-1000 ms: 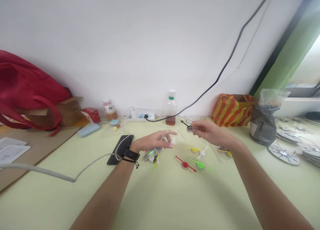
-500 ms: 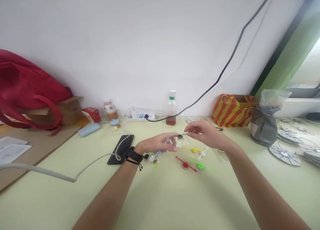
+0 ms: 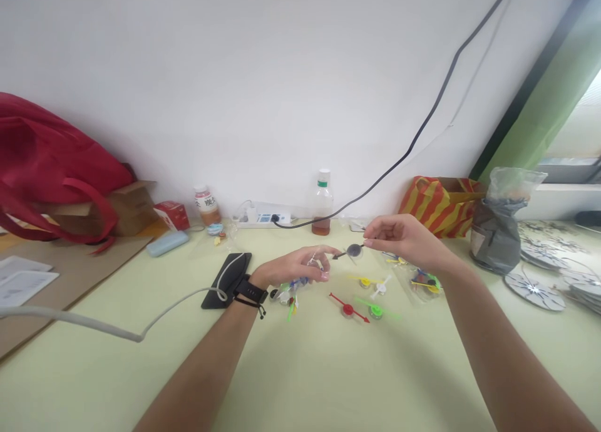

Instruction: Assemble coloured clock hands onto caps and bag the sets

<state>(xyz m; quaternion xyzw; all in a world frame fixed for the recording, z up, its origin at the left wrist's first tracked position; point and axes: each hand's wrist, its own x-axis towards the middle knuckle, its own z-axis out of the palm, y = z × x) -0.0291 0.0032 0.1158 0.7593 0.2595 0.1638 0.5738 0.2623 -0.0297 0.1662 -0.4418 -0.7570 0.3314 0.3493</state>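
Observation:
My right hand (image 3: 402,239) pinches one end of a black arrow spinner (image 3: 355,250), holding it above the table with its round middle showing and its arrowhead pointing left. My left hand (image 3: 290,266) curls around a small clear plastic piece (image 3: 315,262); its exact shape is hard to make out. The arrowhead is close to the left fingertips. On the table below lie a red arrow spinner (image 3: 348,310), a green one (image 3: 376,311), a yellow one (image 3: 365,283) and a white one (image 3: 380,288). Loose coloured parts (image 3: 292,303) lie under my left hand.
A bag of coloured arrows (image 3: 426,283) is by my right wrist. A black phone (image 3: 225,282) with a white cable lies left. Behind stand a bottle (image 3: 322,203), a power strip (image 3: 267,218) and a striped bag (image 3: 436,210). Flat discs (image 3: 535,291) lie right.
My right hand has moved right and slightly up with the black arrow spinner, away from my left hand. The spinner's round middle now shows, and the bag of coloured arrows is uncovered.

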